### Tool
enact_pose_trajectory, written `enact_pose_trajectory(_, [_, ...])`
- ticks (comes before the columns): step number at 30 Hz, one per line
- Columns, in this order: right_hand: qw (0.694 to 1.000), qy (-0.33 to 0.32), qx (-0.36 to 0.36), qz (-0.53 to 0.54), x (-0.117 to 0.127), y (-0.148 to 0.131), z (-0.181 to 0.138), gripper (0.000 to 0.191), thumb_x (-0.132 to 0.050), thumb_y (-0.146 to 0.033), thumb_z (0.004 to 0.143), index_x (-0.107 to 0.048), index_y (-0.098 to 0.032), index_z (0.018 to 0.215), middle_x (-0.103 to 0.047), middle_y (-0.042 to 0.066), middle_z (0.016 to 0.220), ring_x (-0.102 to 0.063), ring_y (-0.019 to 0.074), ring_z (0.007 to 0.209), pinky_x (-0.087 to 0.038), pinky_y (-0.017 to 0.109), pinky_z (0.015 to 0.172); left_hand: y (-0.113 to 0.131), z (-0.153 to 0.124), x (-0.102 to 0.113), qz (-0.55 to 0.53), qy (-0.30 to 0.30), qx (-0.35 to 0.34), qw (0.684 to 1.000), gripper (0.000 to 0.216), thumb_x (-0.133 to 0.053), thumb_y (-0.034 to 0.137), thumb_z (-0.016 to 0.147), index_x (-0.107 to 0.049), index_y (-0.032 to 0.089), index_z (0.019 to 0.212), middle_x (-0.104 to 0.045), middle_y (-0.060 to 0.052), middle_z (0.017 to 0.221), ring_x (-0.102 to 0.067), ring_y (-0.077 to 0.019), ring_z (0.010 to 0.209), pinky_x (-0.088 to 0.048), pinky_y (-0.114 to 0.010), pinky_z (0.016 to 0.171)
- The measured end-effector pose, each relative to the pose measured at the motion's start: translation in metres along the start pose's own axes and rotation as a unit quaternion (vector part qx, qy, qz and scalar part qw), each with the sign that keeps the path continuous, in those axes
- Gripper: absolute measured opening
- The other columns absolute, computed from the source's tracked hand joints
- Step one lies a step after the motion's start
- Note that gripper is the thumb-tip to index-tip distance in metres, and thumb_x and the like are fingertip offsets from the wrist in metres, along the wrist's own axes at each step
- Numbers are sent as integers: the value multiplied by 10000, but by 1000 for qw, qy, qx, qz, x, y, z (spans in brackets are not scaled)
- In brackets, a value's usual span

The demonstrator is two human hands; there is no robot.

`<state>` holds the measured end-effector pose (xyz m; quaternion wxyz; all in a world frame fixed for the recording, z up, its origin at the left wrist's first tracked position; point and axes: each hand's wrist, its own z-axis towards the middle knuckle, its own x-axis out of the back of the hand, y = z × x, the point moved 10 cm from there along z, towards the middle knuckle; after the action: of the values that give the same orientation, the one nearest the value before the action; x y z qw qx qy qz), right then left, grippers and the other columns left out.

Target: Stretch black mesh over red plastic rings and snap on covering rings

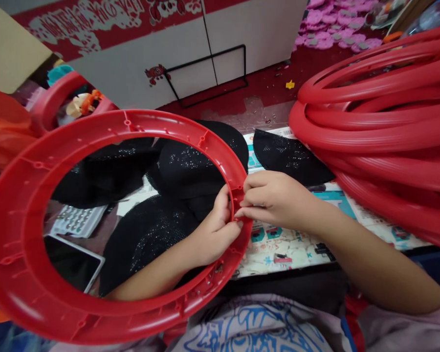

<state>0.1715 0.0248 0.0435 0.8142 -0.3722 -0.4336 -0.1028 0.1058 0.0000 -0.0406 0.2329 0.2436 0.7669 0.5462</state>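
A large red plastic ring (18, 264) fills the left half of the head view, tilted toward me. My left arm passes through its opening, and my left hand (216, 230) grips the ring's right rim from inside. From the outside, my right hand (275, 198) pinches the same stretch of rim, fingers pressed together at a small peg hole. The two hands almost touch. Whether the right fingers hold a small part is too hidden to tell.
A tall stack of red rings (374, 132) stands at the right. Black mesh discs (190, 166) lie on a printed sheet (289, 244). A tablet (73, 264) and a calculator (77, 220) show through the ring. White cabinet (190, 58) behind.
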Motion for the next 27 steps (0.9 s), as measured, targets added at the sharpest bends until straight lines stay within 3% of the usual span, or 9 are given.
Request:
enact_pose_trajectory(3, [1000,2,26,2,0,-4,-1,268,-615,-264,848,-658,-136,616,-569,31,707,-490,114,636,-359,246,595,12,0,2,49,8,-64,997,623,-501,202,885,-177,274,1412,-468,-85,1326,-547,-223,1134,-470,-376,967])
enact_pose_trajectory(5, [1000,7,23,9,2,-3,-1,260,-621,-251,829,-652,-138,597,-550,18,681,-477,108,619,-349,242,585,16,0,0,47,-3,-81,996,615,-501,194,890,-177,255,1408,-442,-74,1363,-454,-218,1241,-379,-363,1059])
enact_pose_trajectory(12, [999,6,28,-34,3,-9,-4,290,-629,-277,823,-648,-147,565,-518,4,619,-437,109,573,-279,257,536,14,0,-8,-31,-34,-72,996,489,-487,169,905,-241,260,1318,-524,-42,1214,-544,-133,1010,-449,-272,888])
enact_pose_trajectory(16, [995,-14,23,-94,-2,-11,-5,246,-663,-278,800,-643,-159,585,-541,1,620,-429,118,564,-242,275,534,11,2,-7,-32,-21,-63,997,459,-494,124,870,-289,239,1265,-520,-53,1173,-573,-152,1012,-474,-272,837])
enact_pose_trajectory(19, [984,7,26,-175,3,-10,-5,264,-656,-342,819,-635,-157,631,-575,25,644,-439,145,590,-233,299,554,5,3,-4,-19,-2,-39,999,531,-493,65,811,-286,245,1265,-521,-59,1174,-607,-170,988,-498,-294,807])
enact_pose_trajectory(23, [961,71,41,-264,19,-13,-7,304,-557,-281,885,-572,-173,601,-521,27,585,-400,168,600,-221,321,576,3,5,3,40,31,-30,998,681,-506,37,744,-235,234,1337,-496,-88,1266,-549,-227,1134,-456,-390,959])
enact_pose_trajectory(27, [966,88,72,-231,21,-21,-9,240,-484,-141,882,-583,-170,665,-506,24,655,-379,160,633,-259,305,593,7,7,3,52,28,-46,997,794,-498,34,710,-156,216,1402,-492,-90,1270,-523,-219,1140,-358,-428,1073])
